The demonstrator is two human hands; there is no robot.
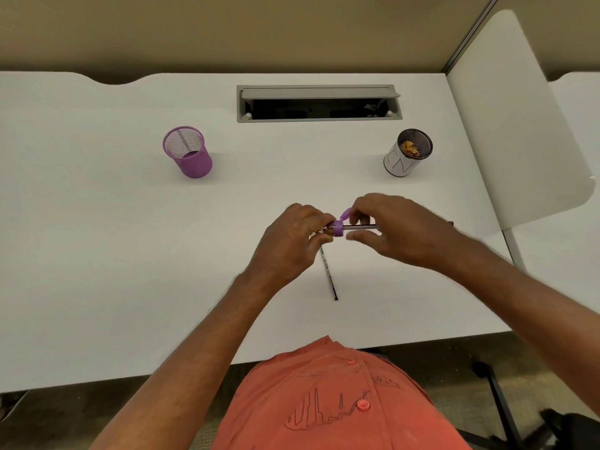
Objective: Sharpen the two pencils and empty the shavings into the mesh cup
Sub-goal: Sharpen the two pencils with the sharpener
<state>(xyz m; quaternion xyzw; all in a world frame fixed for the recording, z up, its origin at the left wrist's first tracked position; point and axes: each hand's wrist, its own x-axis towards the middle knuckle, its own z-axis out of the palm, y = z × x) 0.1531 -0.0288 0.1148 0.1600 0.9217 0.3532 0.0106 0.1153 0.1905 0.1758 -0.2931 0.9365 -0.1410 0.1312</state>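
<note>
Head view looks down on both hands meeting over the middle of the white worktop [97, 222]. My left hand [292, 241] has its fingers curled round the small purple sharpener [338, 228], whose lid is flipped up toward the far side. A pencil [360, 227] sits in the sharpener's mouth, with its long axis running left to right, from the sharpener out toward my right hand [399, 232]. That hand pinches the shaft between thumb and fingertips, just beside the sharpener; the other fingers are loosely spread.

So the relation that matters is a straight line: sharpener on the left, pencil running rightward, both hands touching it at either end of the short visible stretch. I judge the coming move to be a twist of the pencil about that axis.

The second pencil [328, 274] lies flat on the worktop below my hands, slanting toward me, nearer the left wrist. The black mesh cup [407, 154], already holding some shavings, stands well apart, far right, closer to my right hand. A purple mesh cup [188, 152] stands far left.
</note>
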